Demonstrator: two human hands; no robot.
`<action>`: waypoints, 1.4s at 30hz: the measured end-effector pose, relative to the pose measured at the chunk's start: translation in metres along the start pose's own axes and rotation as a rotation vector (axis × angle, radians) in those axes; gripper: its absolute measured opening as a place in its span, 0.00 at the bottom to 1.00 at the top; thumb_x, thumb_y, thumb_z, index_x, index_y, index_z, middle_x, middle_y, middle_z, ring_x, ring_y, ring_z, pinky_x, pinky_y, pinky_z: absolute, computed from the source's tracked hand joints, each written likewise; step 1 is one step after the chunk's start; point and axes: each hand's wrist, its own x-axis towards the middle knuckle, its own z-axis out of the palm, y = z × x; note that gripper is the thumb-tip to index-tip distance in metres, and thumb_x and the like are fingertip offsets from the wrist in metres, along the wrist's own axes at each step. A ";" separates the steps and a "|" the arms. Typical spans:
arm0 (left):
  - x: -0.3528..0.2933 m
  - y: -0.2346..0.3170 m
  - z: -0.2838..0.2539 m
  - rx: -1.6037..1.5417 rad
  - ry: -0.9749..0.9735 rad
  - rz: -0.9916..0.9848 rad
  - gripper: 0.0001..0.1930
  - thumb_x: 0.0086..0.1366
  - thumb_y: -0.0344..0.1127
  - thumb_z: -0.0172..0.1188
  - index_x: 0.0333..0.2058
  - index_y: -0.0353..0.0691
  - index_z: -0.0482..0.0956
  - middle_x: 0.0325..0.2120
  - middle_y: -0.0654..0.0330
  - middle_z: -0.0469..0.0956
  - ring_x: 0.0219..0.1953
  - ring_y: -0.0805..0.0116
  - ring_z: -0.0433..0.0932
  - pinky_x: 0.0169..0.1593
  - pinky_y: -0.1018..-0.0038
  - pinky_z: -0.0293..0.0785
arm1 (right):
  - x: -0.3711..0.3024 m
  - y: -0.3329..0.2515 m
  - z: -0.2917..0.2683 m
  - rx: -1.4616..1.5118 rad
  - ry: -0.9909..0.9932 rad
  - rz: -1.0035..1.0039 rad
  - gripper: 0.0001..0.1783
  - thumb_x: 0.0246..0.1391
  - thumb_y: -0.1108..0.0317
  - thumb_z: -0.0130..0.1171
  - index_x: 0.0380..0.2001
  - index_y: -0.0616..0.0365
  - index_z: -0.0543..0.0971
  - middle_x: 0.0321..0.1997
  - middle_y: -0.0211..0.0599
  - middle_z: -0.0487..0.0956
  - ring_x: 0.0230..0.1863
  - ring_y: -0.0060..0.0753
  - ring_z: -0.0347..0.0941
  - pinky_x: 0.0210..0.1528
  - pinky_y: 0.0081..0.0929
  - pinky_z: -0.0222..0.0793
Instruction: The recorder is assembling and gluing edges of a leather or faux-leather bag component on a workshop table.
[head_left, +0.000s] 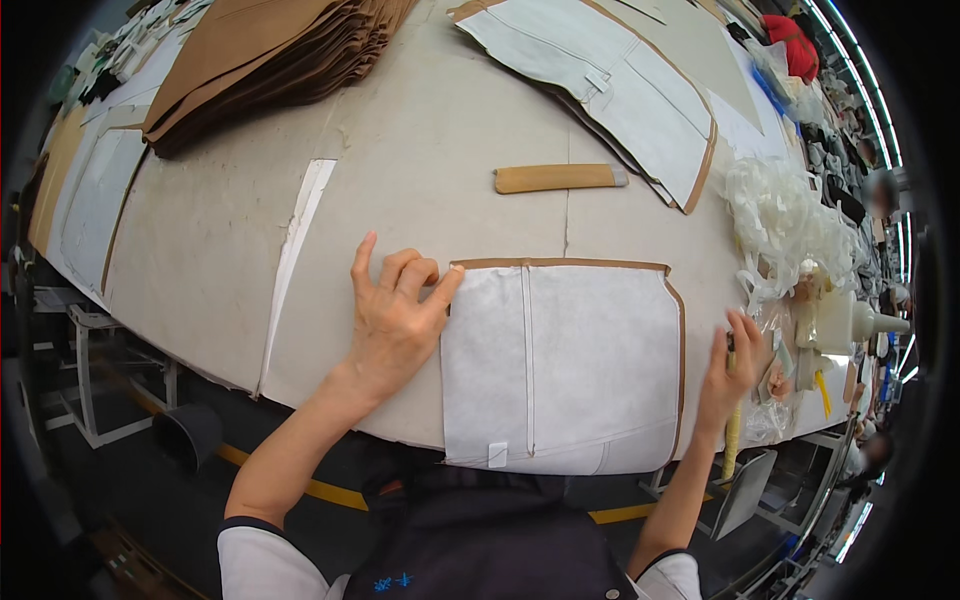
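Observation:
Before me at the table's front edge lies a white-backed panel (590, 350) with brown folded edging along its top and right sides. It has a seam strip down its left part and a small white tab near the bottom. My left hand (395, 310) is closed at its top left corner, thumb and forefinger pinching the brown edge. Right of the panel, my right hand (730, 375) is raised with its fingers curled around a small dark piece. A yellow rod (733, 440) runs below that hand; whether it joins the dark piece I cannot tell.
A flat tan strip tool (560, 178) lies beyond the panel. Similar white panels (610, 85) overlap at the far right; a thick brown stack (270, 60) stands far left. Crumpled clear plastic (785, 220) and a white bottle (865, 322) crowd the right side. A white strip (300, 230) lies left.

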 end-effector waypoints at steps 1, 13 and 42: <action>0.003 0.001 0.000 -0.023 -0.002 -0.006 0.24 0.50 0.21 0.68 0.49 0.42 0.87 0.39 0.63 0.72 0.50 0.63 0.75 0.76 0.41 0.49 | -0.020 0.053 -0.024 -0.213 -0.019 0.019 0.18 0.65 0.77 0.61 0.57 0.62 0.81 0.59 0.47 0.76 0.59 0.50 0.74 0.62 0.41 0.68; -0.001 0.001 0.004 -0.023 -0.043 -0.010 0.26 0.50 0.19 0.68 0.51 0.41 0.86 0.38 0.65 0.72 0.46 0.66 0.77 0.76 0.41 0.47 | 0.008 -0.009 -0.018 0.011 -0.274 0.148 0.16 0.72 0.69 0.56 0.58 0.64 0.77 0.46 0.44 0.78 0.45 0.43 0.78 0.48 0.38 0.72; -0.002 0.002 0.008 0.006 -0.011 0.006 0.25 0.46 0.22 0.67 0.47 0.38 0.88 0.31 0.66 0.68 0.41 0.67 0.75 0.72 0.40 0.56 | 0.034 -0.177 0.115 0.327 -0.700 -0.546 0.34 0.61 0.73 0.66 0.71 0.51 0.72 0.28 0.37 0.72 0.21 0.39 0.71 0.24 0.37 0.69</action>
